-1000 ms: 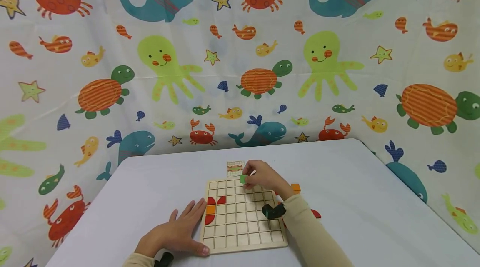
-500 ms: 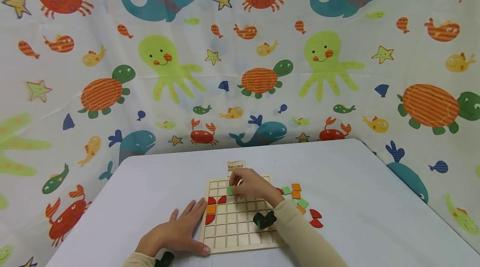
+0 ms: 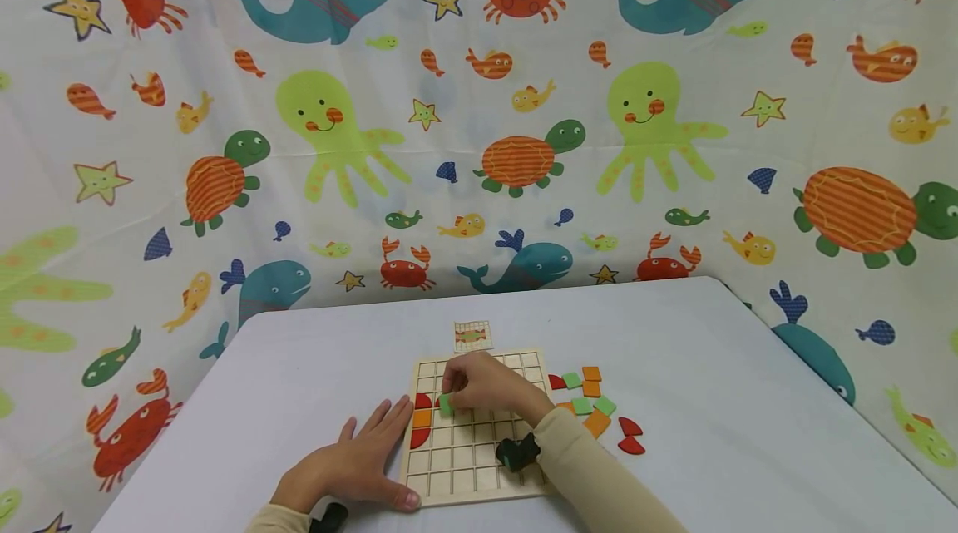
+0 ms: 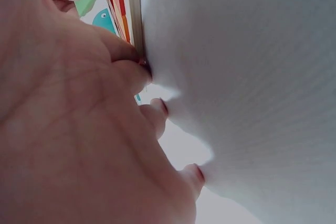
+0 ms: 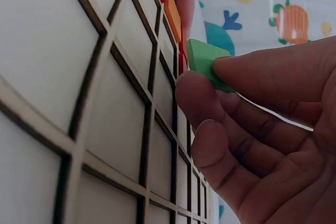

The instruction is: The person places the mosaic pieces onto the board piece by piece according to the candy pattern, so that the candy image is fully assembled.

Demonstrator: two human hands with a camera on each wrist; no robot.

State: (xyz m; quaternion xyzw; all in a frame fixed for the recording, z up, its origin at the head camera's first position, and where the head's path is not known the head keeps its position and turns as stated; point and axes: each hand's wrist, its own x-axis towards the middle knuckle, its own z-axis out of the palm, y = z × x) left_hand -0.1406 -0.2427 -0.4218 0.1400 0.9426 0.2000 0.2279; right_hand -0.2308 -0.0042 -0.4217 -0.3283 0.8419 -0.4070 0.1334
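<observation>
Left hand (image 3: pixel 352 462): fingers outstretched, touching the grid board (image 3: pixel 485 479) at its left edge. Right hand (image 3: pixel 485 384): pinching a green tile (image 3: pixel 446 406) over the board's left part; likely placing, next calling for squaring it to a cell. Pattern card (image 3: pixel 472 337): beyond.

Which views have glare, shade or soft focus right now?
Left wrist: the palm of the left hand is shaded and soft, the table grey, with washed-out white between the fingers. Right wrist: the board and right hand look dim against a brighter curtain, but the green tile reads clearly. Head: lit fairly evenly.
</observation>
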